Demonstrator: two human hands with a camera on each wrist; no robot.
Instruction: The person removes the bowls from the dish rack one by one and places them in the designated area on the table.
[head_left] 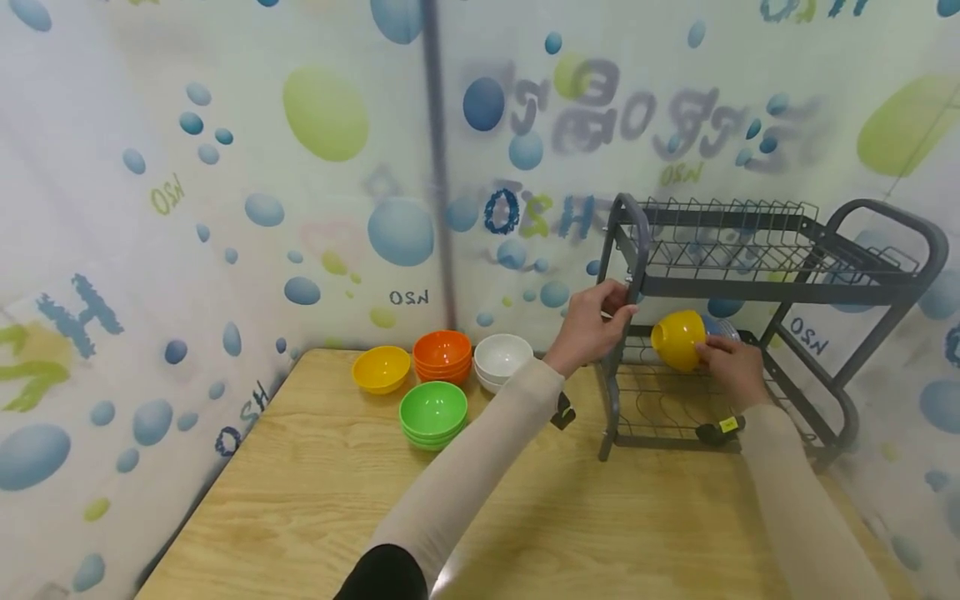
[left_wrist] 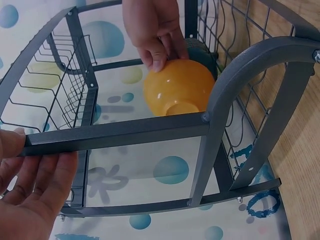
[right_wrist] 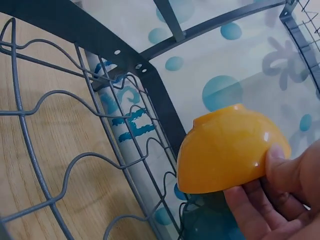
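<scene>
A two-tier grey dish rack (head_left: 750, 290) stands at the right of the table. My left hand (head_left: 592, 327) grips its left upper side bar, thumb on one face and fingers on the other in the left wrist view. Inside the lower tier, my right hand (head_left: 733, 367) pinches the rim of a yellow bowl (head_left: 678, 340). That bowl is tilted on its side, its base towards the left end of the rack. Right behind it is a blue-teal bowl (right_wrist: 210, 220), partly covered by the yellow one and the fingers. Whether the two bowls touch, I cannot tell.
Left of the rack stand another yellow bowl (head_left: 381, 370), stacked orange bowls (head_left: 442, 354), stacked green bowls (head_left: 433, 411) and white bowls (head_left: 502, 358). The wooden table (head_left: 300, 500) meets a patterned curtain (head_left: 337, 208) behind. Wire dividers (right_wrist: 70, 175) rise from the lower tier.
</scene>
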